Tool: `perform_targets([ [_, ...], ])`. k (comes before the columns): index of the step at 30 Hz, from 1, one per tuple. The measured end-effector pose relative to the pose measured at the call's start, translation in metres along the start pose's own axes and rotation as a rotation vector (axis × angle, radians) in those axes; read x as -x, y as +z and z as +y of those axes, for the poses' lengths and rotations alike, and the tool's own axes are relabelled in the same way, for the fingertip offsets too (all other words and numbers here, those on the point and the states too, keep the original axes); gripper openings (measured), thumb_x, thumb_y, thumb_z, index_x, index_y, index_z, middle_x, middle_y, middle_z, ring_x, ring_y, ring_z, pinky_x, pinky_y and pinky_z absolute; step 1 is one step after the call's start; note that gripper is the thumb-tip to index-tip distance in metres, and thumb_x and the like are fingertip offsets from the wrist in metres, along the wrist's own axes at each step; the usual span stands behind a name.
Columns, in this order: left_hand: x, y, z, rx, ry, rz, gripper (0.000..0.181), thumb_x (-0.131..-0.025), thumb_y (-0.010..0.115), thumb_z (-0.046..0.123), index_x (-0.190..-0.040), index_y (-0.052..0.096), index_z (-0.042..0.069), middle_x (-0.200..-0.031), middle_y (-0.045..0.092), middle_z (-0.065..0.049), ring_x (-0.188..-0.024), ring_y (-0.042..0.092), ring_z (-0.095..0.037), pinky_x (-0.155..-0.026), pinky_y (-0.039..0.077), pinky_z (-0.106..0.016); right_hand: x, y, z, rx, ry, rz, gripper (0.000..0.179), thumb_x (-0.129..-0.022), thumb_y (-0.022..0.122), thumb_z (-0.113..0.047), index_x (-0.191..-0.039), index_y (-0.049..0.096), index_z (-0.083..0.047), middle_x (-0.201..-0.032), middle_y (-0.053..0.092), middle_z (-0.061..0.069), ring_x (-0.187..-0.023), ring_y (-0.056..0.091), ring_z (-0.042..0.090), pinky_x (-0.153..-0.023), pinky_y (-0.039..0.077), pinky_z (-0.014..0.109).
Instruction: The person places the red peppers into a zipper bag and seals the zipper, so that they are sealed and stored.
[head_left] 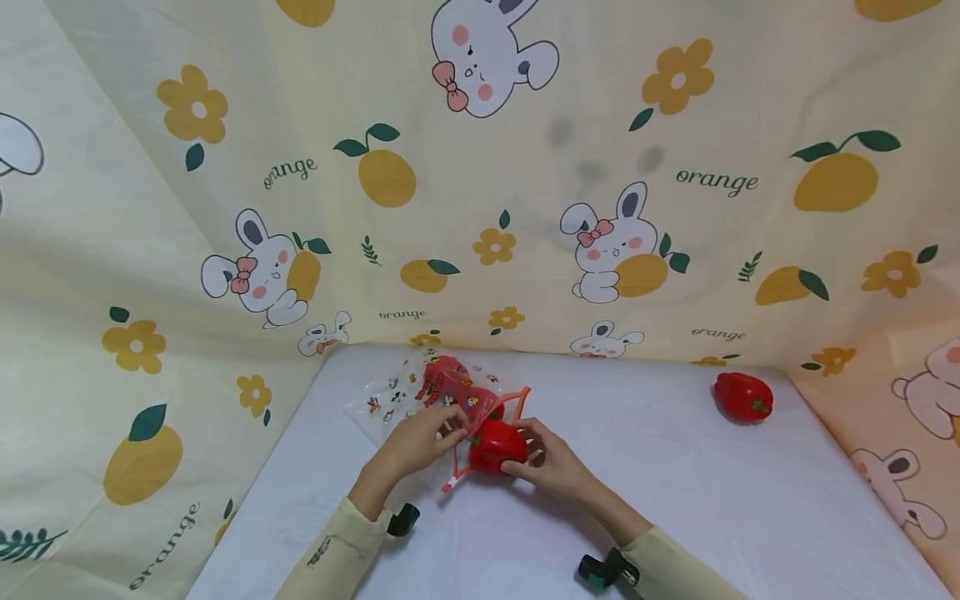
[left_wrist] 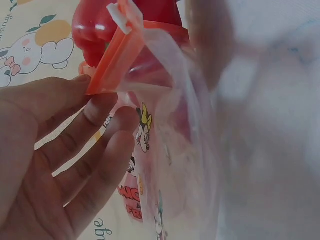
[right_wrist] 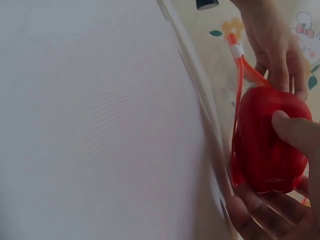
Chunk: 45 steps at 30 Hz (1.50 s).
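A red bell pepper (head_left: 495, 448) is gripped by my right hand (head_left: 558, 460), thumb on its near side and fingers on its far side. It sits at the mouth of a clear zip bag (head_left: 390, 404) with a red-orange slider edge and cartoon prints. My left hand (head_left: 423, 442) pinches the bag's orange edge (left_wrist: 107, 62) between thumb and finger, its other fingers spread beside the bag in the left wrist view. Another red pepper (head_left: 496, 412) shows behind the held one, inside the bag's mouth. In the right wrist view the held pepper (right_wrist: 272, 142) lies against the orange edge.
Another red bell pepper (head_left: 742, 397) lies at the back right of the white table (head_left: 637, 467). A patterned cloth (head_left: 480, 167) with rabbits and oranges rises behind the table and along its sides. Black wrist cameras (head_left: 403, 520) sit on both forearms.
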<state>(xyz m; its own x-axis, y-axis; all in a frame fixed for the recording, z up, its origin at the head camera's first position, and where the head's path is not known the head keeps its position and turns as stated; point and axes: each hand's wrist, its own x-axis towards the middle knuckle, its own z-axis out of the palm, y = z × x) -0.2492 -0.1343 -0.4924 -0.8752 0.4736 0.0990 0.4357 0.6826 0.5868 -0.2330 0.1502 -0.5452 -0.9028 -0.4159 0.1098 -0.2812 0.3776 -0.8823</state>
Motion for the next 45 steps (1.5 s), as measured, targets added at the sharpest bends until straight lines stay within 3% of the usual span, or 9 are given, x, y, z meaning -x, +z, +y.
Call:
perform_targets([
  [13, 0.007, -0.005, 0.001, -0.072, 0.042, 0.074, 0.006, -0.105, 0.073, 0.024, -0.11, 0.071, 0.027, -0.1, 0.072, 0.013, -0.093, 0.067, -0.009, -0.077, 0.056, -0.032, -0.014, 0.004, 0.003, 0.05, 0.04, 0.021, 0.064, -0.091, 0.088, -0.034, -0.147, 0.059, -0.022, -0.127, 0.069, 0.005, -0.098, 0.068, 0.02, -0.082, 0.058, 0.032],
  [21, 0.008, -0.008, 0.001, -0.095, 0.054, 0.096, 0.01, -0.104, 0.074, 0.022, -0.112, 0.072, 0.026, -0.104, 0.074, 0.009, -0.095, 0.069, -0.011, -0.082, 0.059, -0.035, -0.021, 0.011, 0.002, 0.075, 0.047, 0.101, 0.068, -0.09, 0.09, -0.031, -0.147, 0.057, -0.017, -0.125, 0.069, 0.008, -0.092, 0.067, 0.017, -0.079, 0.058, 0.028],
  [34, 0.011, -0.009, -0.004, -0.057, 0.043, 0.083, 0.009, -0.104, 0.074, 0.026, -0.113, 0.072, 0.025, -0.104, 0.072, 0.012, -0.098, 0.069, -0.011, -0.086, 0.059, -0.037, -0.021, 0.009, 0.009, -0.128, 0.065, 0.026, 0.058, -0.093, 0.085, -0.01, -0.141, 0.054, -0.002, -0.127, 0.069, 0.015, -0.101, 0.072, 0.025, -0.085, 0.06, 0.024],
  [40, 0.012, -0.01, -0.004, -0.068, 0.031, 0.084, 0.009, -0.104, 0.074, 0.025, -0.113, 0.072, 0.025, -0.104, 0.072, 0.011, -0.099, 0.068, -0.012, -0.088, 0.059, -0.039, -0.026, 0.015, 0.01, -0.243, 0.07, 0.066, 0.056, -0.092, 0.086, -0.008, -0.137, 0.054, 0.0, -0.122, 0.072, 0.018, -0.102, 0.074, 0.026, -0.087, 0.06, 0.022],
  [45, 0.013, -0.011, -0.003, -0.067, 0.026, 0.088, 0.009, -0.104, 0.074, 0.024, -0.112, 0.071, 0.025, -0.105, 0.072, 0.009, -0.1, 0.069, -0.014, -0.089, 0.059, -0.041, -0.028, 0.023, 0.007, -0.272, 0.069, 0.093, 0.055, -0.092, 0.086, -0.006, -0.137, 0.055, 0.0, -0.122, 0.072, 0.019, -0.1, 0.075, 0.026, -0.084, 0.061, 0.023],
])
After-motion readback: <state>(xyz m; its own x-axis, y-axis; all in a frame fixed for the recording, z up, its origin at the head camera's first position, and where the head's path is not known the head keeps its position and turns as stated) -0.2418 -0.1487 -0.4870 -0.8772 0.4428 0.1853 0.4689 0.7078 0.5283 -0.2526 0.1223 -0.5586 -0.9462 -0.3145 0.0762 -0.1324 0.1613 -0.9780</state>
